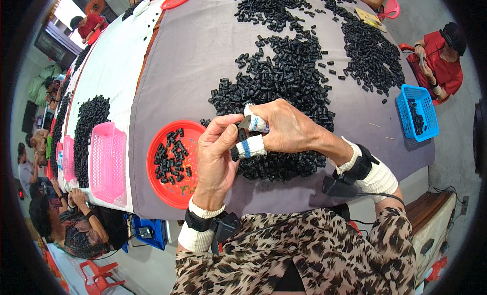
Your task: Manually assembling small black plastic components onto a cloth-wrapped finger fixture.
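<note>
My left hand (218, 155) pinches a small black cylindrical piece (242, 135) between thumb and fingers. Against that piece rests the short dark blade of a knife (245, 123), gripped in my right hand (288, 126). White cloth covers (252, 146) with blue marks wrap fingers of the right hand; the knife's handle is hidden inside the grip. Beneath both hands spreads a large heap of similar black pieces (279, 77) on the grey cloth. Just left of my left hand sits a round red tray (152, 166) with several black pieces in it.
Pink baskets (107, 163) stand to the left beside another black pile (90, 117). At the right are a blue basket (431, 112) and a further black heap (373, 54). Other people sit around the table, one in red (444, 64) at right. A cable (378, 194) trails from my right wrist.
</note>
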Available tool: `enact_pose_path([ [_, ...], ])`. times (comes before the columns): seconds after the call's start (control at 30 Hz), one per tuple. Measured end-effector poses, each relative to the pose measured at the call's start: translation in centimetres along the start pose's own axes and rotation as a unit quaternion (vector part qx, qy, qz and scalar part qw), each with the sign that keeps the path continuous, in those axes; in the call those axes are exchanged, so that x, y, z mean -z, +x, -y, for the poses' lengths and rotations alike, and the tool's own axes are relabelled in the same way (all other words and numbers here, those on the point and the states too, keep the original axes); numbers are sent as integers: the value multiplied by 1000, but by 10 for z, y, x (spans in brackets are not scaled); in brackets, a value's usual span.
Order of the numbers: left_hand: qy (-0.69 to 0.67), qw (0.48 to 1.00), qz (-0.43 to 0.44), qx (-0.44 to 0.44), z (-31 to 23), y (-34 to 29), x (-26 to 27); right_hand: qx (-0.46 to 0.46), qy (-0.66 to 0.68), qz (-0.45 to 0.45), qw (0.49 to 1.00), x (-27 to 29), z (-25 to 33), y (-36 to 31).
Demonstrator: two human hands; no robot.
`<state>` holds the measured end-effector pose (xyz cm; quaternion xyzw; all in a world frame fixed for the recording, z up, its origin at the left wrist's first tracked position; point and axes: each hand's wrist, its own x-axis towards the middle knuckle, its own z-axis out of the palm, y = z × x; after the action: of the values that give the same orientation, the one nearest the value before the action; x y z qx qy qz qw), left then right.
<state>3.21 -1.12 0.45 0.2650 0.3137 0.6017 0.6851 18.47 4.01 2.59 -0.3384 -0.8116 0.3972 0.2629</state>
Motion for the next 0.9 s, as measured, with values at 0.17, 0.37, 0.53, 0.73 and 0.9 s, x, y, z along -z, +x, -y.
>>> enact_pose_path([
  [0.17, 14, 1000, 7, -3, 0, -2, 5, -11, -4, 11, 1000, 2, 2, 1],
  [0.37, 30, 999, 12, -5, 2, -1, 12, -6, -16, 25, 1000, 2, 4, 1],
  [0.53, 26, 999, -20, 2, 1, -3, 3, 1, -19, 29, 999, 1, 1, 1],
  [0.73, 17, 1000, 9, -1, 2, -2, 11, -6, -5, 37, 999, -1, -1, 1],
  [0.9, 27, 1000, -3, 0, -1, -4, 2, 36, -7, 33, 999, -6, -10, -2],
])
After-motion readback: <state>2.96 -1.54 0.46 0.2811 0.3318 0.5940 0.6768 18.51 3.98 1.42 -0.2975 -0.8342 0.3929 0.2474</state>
